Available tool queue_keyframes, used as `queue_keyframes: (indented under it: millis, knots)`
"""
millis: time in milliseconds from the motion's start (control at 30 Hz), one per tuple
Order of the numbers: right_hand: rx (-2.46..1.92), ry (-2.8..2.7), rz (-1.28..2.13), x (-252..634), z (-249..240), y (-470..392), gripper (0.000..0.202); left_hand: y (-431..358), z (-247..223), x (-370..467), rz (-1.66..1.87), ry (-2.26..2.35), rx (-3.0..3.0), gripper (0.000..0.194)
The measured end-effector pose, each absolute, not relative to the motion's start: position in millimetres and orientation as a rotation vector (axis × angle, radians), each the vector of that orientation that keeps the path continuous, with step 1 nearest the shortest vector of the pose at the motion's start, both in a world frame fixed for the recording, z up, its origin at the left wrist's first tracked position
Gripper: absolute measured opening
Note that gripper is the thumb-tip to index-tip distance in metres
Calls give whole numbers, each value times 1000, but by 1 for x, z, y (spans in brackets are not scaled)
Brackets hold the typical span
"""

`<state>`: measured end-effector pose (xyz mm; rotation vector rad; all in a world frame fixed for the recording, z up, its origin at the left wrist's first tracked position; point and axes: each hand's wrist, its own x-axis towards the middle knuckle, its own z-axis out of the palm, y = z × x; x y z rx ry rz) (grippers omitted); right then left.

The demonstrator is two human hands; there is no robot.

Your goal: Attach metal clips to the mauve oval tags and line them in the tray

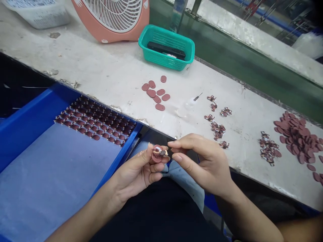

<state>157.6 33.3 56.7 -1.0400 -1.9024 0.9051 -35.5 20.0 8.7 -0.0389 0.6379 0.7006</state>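
Between thumb and fingers, my left hand [137,173] grips a small painted figurine [159,153] with a reddish-brown oval base. Its details are too small to make out. Just to the right, my right hand [208,161] hovers with thumb and forefinger slightly apart and nothing visible between them. Beyond the hands, loose brown oval discs [151,93] lie on the bench. A clear bottle with a thin needle tip [198,97] lies beside them. Small dark figure pieces [218,130] are scattered to the right of it.
Rows of figurines on brown bases [93,122] fill the far end of a blue tray [58,181] at left. A green basket [166,64] holding a black object and an orange fan [111,32] stand on the bench [106,70]. A disc heap [297,134] lies far right.
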Motion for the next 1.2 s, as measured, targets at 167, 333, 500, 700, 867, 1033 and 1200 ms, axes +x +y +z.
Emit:
queue_keyframes:
  millis: [167, 333, 500, 700, 867, 1033, 1200]
  knots:
    - [-1056, -1871, 933, 151, 56, 33, 20, 20, 6, -37, 701, 618, -54, 17]
    - [-1063, -1872, 956, 144, 55, 35, 20, 18, 3, -39, 703, 589, -42, 25]
    - [-1076, -1847, 997, 140, 54, 37, 17, 19, -2, -41, 714, 622, -2, 30]
    - [-1066, -1839, 745, 129, 42, 39, 16, 26, 0, -44, 755, 780, 105, 48]
    - [-1017, -1959, 165, 109, 14, 44, 22, 20, 4, -45, 1208, 1129, 290, 35]
    - [-904, -2089, 69, 86, -11, 51, 25, 19, 0, -51, 1285, 1222, 400, 25]
    - [-891, -2158, 183, 62, -20, 55, 16, 19, -11, -67, 1287, 1357, 397, 25]
